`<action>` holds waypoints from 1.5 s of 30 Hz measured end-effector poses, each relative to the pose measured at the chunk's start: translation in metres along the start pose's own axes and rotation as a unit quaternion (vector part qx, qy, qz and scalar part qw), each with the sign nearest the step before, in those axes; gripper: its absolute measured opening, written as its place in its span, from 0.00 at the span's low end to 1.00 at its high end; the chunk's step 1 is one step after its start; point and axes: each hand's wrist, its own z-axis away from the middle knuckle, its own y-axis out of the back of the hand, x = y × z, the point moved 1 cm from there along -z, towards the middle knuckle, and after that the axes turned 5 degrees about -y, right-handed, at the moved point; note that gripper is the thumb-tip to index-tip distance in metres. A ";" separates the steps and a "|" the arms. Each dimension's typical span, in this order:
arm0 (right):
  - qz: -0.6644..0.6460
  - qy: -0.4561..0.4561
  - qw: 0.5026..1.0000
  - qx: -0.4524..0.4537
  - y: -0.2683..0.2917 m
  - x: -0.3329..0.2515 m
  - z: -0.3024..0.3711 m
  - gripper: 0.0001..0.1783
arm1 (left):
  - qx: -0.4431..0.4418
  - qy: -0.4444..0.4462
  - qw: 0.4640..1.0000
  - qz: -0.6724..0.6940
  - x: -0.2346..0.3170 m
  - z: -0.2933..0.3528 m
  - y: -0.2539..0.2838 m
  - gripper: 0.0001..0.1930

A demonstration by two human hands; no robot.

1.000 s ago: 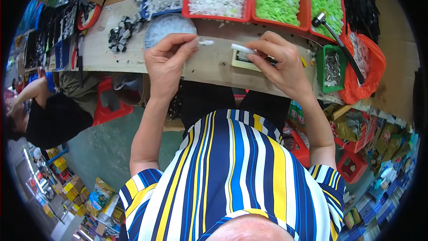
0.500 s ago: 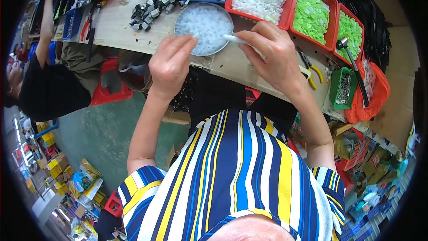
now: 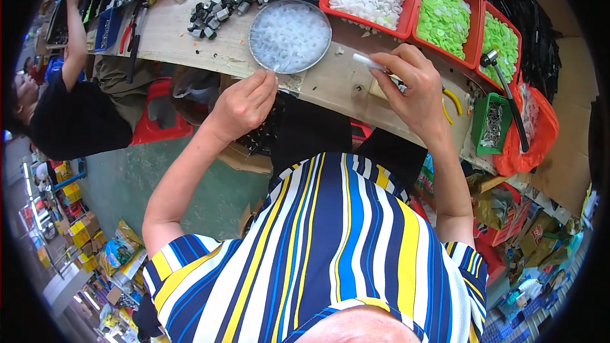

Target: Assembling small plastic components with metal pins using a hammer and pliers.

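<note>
Head view: right of the round dish (image 3: 290, 36), my right hand (image 3: 410, 82) grips a white stick (image 3: 366, 61); on the dish's near side, my left hand (image 3: 244, 105) has fingers (image 3: 262, 84) pinched together, contents indeterminable.

The left hand (image 3: 244, 107) pinches, thumb and fingertips drawn together and pointing towards the right hand (image 3: 414, 86). Its bare forearm (image 3: 187, 165) slants back to a bent elbow (image 3: 155, 225), well out to its left. The right hand, well apart, grips between thumb and bent forefinger; its forearm (image 3: 452, 174) runs back more steeply.
</note>
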 end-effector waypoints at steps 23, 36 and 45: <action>-0.150 -0.124 0.977 -0.092 -0.001 -0.006 0.028 0.09 | 0.305 0.558 0.564 0.527 0.048 -0.003 -0.013 0.08; -0.224 -0.204 0.948 -0.097 0.043 0.025 0.059 0.10 | 0.204 0.377 0.640 0.638 0.058 -0.108 -0.038 0.05; -0.161 -0.171 0.971 -0.033 0.060 0.031 0.072 0.15 | 0.155 0.327 0.673 0.645 0.063 -0.145 -0.049 0.06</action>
